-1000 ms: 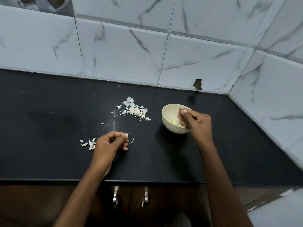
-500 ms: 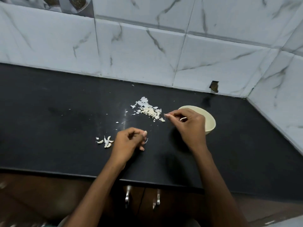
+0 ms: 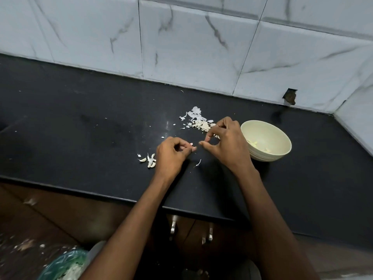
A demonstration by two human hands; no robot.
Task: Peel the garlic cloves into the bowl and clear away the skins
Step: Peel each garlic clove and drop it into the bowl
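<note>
My left hand (image 3: 171,156) pinches a small, light, slippery clove (image 3: 191,144); my right hand's (image 3: 226,144) fingers (image 3: 203,144) pinch shut beside it, seemingly empty.

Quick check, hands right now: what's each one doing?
Left hand: fingers curled, pinching a small garlic piece at its fingertips.
Right hand: thumb and forefinger pinched together; whether they hold anything cannot be told.
</note>
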